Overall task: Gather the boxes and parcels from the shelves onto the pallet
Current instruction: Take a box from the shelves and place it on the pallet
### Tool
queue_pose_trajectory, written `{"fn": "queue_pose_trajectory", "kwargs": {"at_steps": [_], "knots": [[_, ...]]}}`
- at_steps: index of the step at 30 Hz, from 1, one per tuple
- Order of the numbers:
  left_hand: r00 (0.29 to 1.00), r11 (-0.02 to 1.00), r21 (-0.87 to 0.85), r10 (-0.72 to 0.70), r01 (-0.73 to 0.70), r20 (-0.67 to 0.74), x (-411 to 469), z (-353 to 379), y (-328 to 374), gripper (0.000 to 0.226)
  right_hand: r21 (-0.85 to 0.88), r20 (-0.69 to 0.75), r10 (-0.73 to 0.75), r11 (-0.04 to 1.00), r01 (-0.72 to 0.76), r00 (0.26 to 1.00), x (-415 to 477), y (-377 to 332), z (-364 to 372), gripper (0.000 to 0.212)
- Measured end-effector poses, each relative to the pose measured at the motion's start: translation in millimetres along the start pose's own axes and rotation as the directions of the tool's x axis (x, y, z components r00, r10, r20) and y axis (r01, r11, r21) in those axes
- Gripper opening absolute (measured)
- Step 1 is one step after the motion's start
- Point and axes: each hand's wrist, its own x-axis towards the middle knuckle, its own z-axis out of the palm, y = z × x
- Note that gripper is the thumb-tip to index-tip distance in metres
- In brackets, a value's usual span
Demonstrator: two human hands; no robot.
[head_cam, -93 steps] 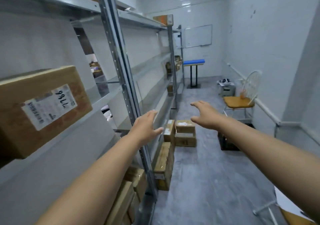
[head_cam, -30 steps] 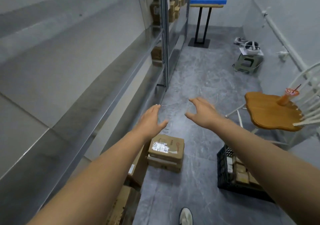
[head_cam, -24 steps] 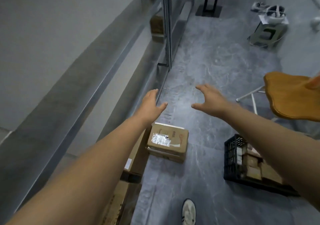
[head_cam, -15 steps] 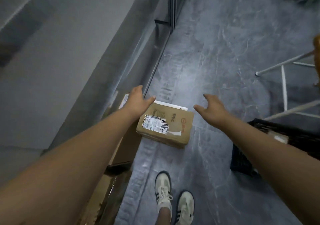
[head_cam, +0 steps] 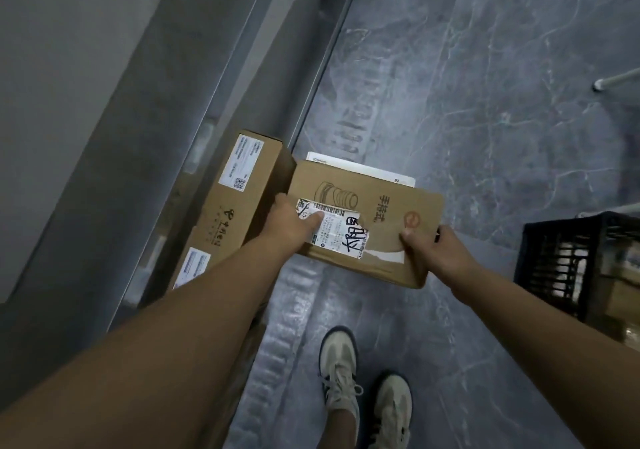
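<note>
A brown cardboard box with a white shipping label and a printed drawing lies on top of a white-topped box on the grey floor. My left hand grips its left edge, thumb lying over the label. My right hand grips its near right corner, thumb on the top face. A long brown box with white labels stands against the left side, beside the metal shelf.
The grey metal shelf unit runs along the left. A black plastic crate holding small boxes sits on the floor at the right. A white chair leg shows at upper right. My feet in pale sneakers stand below the box.
I bent down toward the floor and both hands, spread open above the box before, have closed on its left and right sides.
</note>
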Motion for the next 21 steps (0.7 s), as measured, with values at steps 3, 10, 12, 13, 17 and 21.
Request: {"fn": "queue_pose_trajectory", "kwargs": {"at_steps": [3,10,12,13,17,21], "knots": [[0.999,0.997,-0.071,-0.037,0.035,-0.028,-6.8,3.1,-1.7,0.055,0.057,-0.040,0.049,0.997,-0.046,0.998,0.8,-5.6,5.6,0.058],[0.986,0.958,-0.265,-0.140,0.112,-0.090,-63.8,-43.4,11.3,0.053,0.142,-0.046,-0.084,0.986,0.090,0.995,-51.9,-63.8,-18.1,0.046],[0.984,0.950,-0.294,-0.143,0.104,-0.111,-94.2,-67.5,26.3,0.050,0.096,-0.022,-0.147,0.984,0.148,0.989,-81.2,-89.7,-38.8,0.047],[0.982,0.942,-0.321,-0.144,0.099,-0.121,-113.1,-80.9,35.1,0.046,0.069,-0.016,-0.178,0.981,0.179,0.984,-98.4,-103.5,-50.6,0.047],[0.980,0.903,-0.426,-0.129,0.053,-0.152,-212.4,-133.6,71.5,0.024,-0.021,-0.020,-0.332,0.943,0.332,0.943,-189.3,-158.5,-106.6,0.051],[0.958,0.885,-0.464,-0.100,-0.038,-0.269,-337.5,-174.6,92.7,0.028,-0.018,0.071,-0.462,0.885,0.465,0.884,-301.5,-192.4,-146.3,0.060]]}}
